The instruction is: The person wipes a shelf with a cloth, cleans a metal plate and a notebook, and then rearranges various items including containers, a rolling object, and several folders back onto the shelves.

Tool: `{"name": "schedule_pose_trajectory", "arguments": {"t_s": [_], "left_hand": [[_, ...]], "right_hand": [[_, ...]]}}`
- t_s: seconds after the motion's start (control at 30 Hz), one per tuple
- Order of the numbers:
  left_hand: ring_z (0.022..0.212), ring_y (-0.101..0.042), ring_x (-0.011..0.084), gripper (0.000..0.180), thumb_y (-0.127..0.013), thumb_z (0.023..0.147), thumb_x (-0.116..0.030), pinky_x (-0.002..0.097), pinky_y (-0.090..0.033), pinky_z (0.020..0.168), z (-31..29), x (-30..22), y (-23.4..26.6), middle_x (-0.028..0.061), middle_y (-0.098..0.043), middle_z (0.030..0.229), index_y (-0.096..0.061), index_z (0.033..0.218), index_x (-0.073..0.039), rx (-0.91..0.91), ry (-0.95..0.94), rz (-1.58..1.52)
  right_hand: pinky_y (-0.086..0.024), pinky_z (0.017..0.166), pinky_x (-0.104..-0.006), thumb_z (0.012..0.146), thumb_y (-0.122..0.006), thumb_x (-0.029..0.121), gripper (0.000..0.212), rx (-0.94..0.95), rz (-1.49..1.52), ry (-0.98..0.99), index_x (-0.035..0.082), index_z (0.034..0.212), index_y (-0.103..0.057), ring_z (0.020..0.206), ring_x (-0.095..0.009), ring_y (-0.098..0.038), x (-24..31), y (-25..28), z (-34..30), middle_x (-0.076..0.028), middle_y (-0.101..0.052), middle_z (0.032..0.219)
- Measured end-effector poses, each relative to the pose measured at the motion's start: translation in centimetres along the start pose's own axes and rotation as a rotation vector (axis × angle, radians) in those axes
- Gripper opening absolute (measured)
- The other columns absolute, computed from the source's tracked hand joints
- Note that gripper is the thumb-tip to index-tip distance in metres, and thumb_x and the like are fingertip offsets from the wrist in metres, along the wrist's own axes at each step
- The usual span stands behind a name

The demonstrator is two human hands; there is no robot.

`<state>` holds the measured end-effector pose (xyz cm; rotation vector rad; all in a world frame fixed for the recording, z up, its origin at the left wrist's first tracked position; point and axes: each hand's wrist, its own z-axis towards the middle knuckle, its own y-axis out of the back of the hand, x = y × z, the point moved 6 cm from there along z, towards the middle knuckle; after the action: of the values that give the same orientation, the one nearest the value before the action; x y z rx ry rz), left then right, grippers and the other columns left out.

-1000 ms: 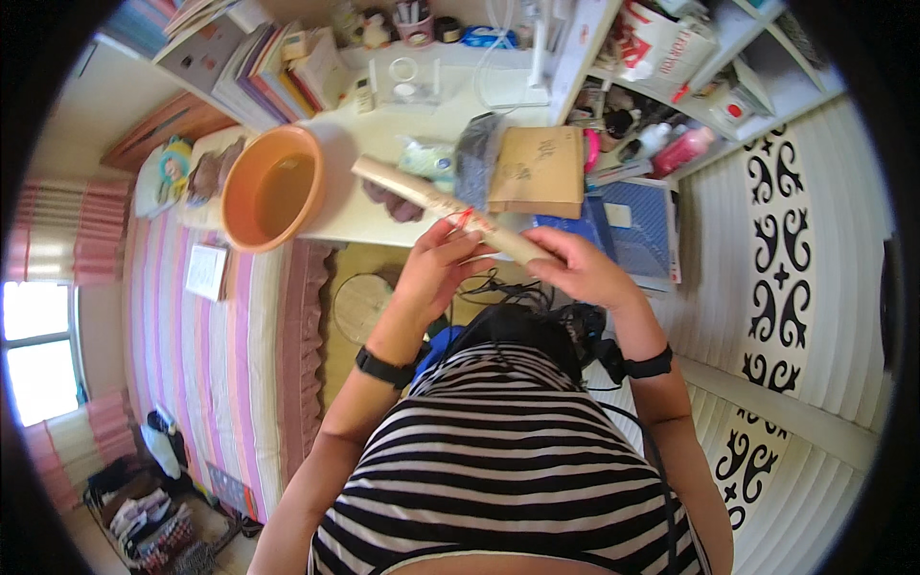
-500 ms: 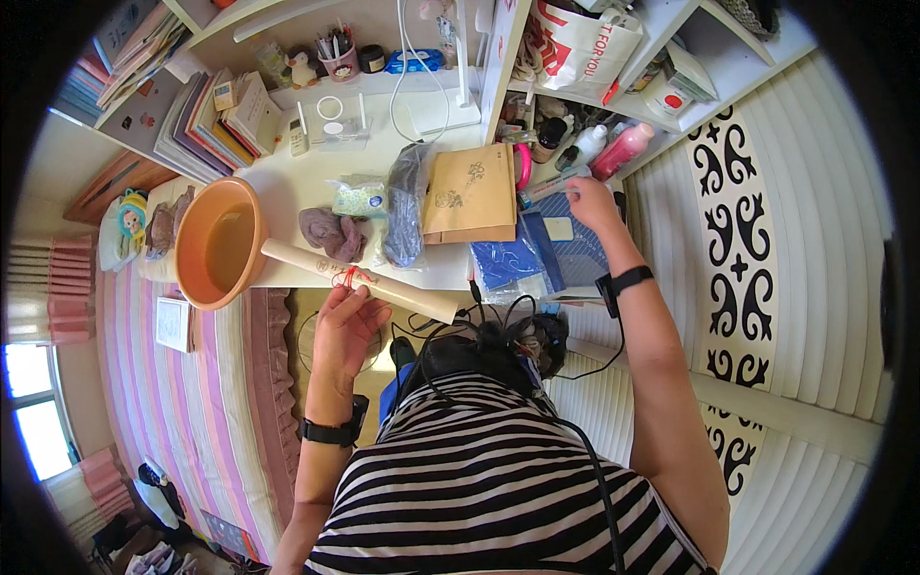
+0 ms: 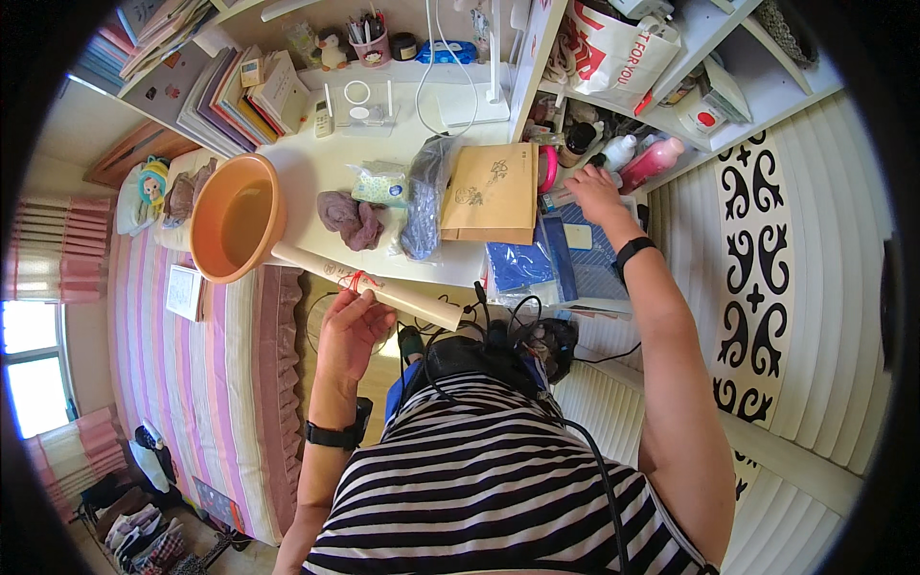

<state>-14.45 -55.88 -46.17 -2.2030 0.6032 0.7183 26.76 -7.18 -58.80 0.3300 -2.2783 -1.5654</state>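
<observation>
My left hand grips a rolled paper scroll tied with red string, its fingers at the tie. The scroll slants across the desk's front edge, its far end close to the orange basin. At the desk's right end, my right hand reaches toward the shelf with fingers stretched out. A slim pale package lies beside that hand, partly covered by it. Just beyond are a white bottle and a pink bottle. Below the hand lies a small white flat object on a blue surface.
A brown paper envelope, a dark item in clear plastic, a tissue pack and a mauve cloth cover the desk's middle. A blue packet lies at the front edge. Cables hang below. A striped bed stands left.
My right hand has let go of the slim package, its fingers straightening toward the bottles. My left hand still holds the scroll. The whole view has shifted slightly.
</observation>
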Motion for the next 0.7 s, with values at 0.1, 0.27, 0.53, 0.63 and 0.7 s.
{"name": "schedule_pose_trajectory", "arguments": {"t_s": [0.1,0.27,0.53,0.63,0.7], "left_hand": [[0.12,-0.092,0.0271,0.026,-0.081,0.132,-0.014,0.0453,-0.078,0.107,0.2,0.0,-0.5,0.0104,-0.093,0.139,-0.083,0.156,-0.004,-0.002,-0.003,-0.034],[0.121,-0.092,0.0263,0.028,-0.08,0.134,-0.017,0.0458,-0.078,0.108,1.2,0.3,0.4,0.0085,-0.093,0.141,-0.082,0.159,-0.006,0.044,-0.009,-0.03],[0.125,-0.091,0.0253,0.033,-0.078,0.136,-0.023,0.0452,-0.077,0.11,2.3,0.1,-0.3,0.0064,-0.092,0.147,-0.081,0.166,-0.009,0.132,0.036,0.005],[0.128,-0.09,0.0282,0.034,-0.077,0.136,-0.02,0.0459,-0.078,0.11,2.8,-0.3,-2.3,0.0095,-0.091,0.151,-0.08,0.167,-0.008,0.172,0.04,0.004],[0.131,-0.09,0.0322,0.034,-0.078,0.134,-0.016,0.0497,-0.078,0.116,3.5,-0.6,-3.7,0.0139,-0.09,0.152,-0.079,0.166,-0.004,0.215,0.038,0.005]], "right_hand": [[-0.074,0.11,-0.0439,0.134,-0.086,0.029,0.04,-0.01,-0.017,0.007,0.005,0.165,-0.084,0.123,-0.024,-0.087,-1.3,1.5,-0.7,-0.012,-0.091,0.137],[-0.074,0.109,-0.0446,0.133,-0.086,0.03,0.04,-0.072,-0.046,-0.003,0.004,0.165,-0.083,0.12,-0.025,-0.087,-4.5,6.8,-2.5,-0.012,-0.09,0.134],[-0.074,0.108,-0.0457,0.132,-0.087,0.03,0.041,-0.167,-0.075,-0.126,0.004,0.164,-0.081,0.116,-0.027,-0.086,-11.2,16.6,-11.6,-0.014,-0.088,0.129],[-0.074,0.107,-0.0461,0.132,-0.087,0.03,0.041,-0.158,-0.006,-0.144,0.004,0.163,-0.081,0.114,-0.028,-0.086,-11.2,18.5,-16.7,-0.014,-0.087,0.127],[-0.074,0.107,-0.0463,0.132,-0.087,0.03,0.042,-0.147,0.087,-0.118,0.004,0.163,-0.08,0.113,-0.028,-0.085,-9.1,19.0,-19.6,-0.015,-0.087,0.126]]}}
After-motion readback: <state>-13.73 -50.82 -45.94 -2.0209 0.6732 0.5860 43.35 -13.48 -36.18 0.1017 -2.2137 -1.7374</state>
